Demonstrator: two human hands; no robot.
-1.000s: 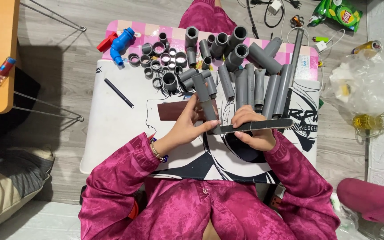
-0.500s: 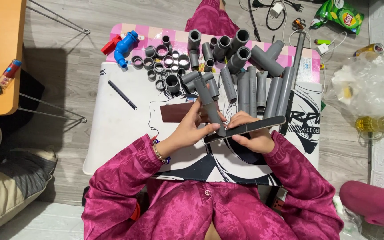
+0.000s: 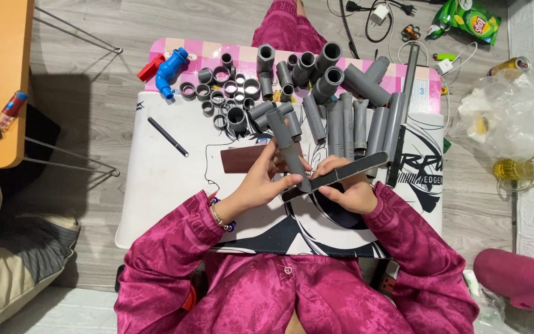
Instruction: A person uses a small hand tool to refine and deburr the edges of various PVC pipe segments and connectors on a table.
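Left hand (image 3: 261, 182): fingers closed around a short grey pipe (image 3: 287, 145), held tilted, its far end pointing toward 11 o'clock, near end down by the thumbs. Right hand (image 3: 347, 192): fingers gripping a flat dark file (image 3: 341, 175), which lies across the pipe's near end and runs out toward 2 o'clock. Both hands sit at the middle of the white printed tabletop (image 3: 156, 185).

At 9 o'clock of the left hand, just beside it: a brown rectangular block (image 3: 242, 159). Farther toward 10 o'clock: a black pen (image 3: 168, 137). At 12 o'clock: a crowd of grey pipe lengths (image 3: 347, 124) and small grey rings (image 3: 224, 93). At 11 o'clock, at the far edge: a blue valve (image 3: 169, 71).
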